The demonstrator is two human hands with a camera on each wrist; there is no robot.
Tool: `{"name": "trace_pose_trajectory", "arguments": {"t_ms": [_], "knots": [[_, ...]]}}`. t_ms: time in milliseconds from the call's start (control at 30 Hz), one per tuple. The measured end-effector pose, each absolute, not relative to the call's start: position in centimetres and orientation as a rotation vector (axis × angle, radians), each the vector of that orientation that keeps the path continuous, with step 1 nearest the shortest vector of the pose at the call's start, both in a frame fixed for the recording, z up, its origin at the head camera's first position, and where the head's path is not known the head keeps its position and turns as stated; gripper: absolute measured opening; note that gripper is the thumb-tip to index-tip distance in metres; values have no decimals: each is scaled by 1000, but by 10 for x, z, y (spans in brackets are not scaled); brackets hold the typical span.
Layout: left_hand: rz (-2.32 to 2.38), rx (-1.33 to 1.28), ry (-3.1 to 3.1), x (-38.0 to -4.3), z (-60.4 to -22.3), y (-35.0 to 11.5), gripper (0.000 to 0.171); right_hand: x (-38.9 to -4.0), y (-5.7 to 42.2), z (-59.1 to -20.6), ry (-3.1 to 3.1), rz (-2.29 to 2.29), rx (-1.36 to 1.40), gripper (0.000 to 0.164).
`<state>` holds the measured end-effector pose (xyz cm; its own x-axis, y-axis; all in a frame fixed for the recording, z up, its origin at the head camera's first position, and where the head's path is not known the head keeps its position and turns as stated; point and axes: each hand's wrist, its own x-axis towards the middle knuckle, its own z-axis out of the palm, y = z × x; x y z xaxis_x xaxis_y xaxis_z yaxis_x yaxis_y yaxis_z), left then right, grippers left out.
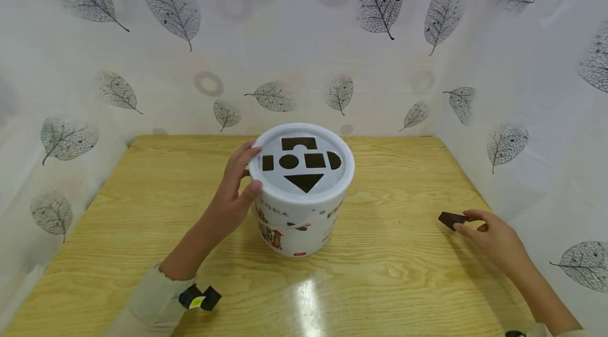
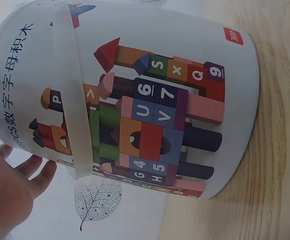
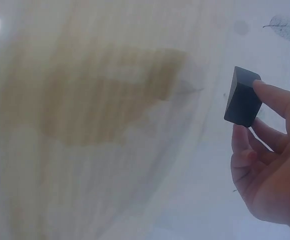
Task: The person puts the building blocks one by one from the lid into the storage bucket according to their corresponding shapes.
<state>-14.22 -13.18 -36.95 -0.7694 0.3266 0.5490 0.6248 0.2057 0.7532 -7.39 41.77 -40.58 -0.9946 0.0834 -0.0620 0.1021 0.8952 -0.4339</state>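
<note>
A white toy-block bucket (image 1: 299,231) stands upright on the table, its lid (image 1: 266,183) pierced with several shaped holes, including a triangle, a circle and an arch. My left hand (image 1: 233,194) grips the lid's left edge, thumb at the front and fingers bent round the side. In the left wrist view, the fingertips touch the bucket (image 2: 185,30) near its top. Off to the right, my right hand (image 1: 499,239) pinches a dark wedge-shaped block (image 1: 451,220) between thumb and fingers. The right wrist view shows the block (image 3: 245,100) held at the fingertips.
The wooden table (image 1: 389,273) reaches back to a pale curtain (image 1: 304,47) with leaf prints, which also hangs along both sides. A white carrying strap (image 2: 75,95) runs across the bucket's front.
</note>
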Motion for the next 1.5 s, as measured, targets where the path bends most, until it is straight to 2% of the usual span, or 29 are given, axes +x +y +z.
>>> {"name": "trace_pose_trajectory", "arguments": {"t_ms": [500,1133,1500], "knots": [[-1585,-908,-2211,-142,-368,-132,69,-88,339,-365,3244,-812,-178,50],[-1604,-883,-2231,-144,-367,-133,69,-103,264,-295,3247,-1029,-373,44],[-1607,-876,-2240,-142,-366,-132,72,-112,222,-271,3200,-1194,-412,41]]}}
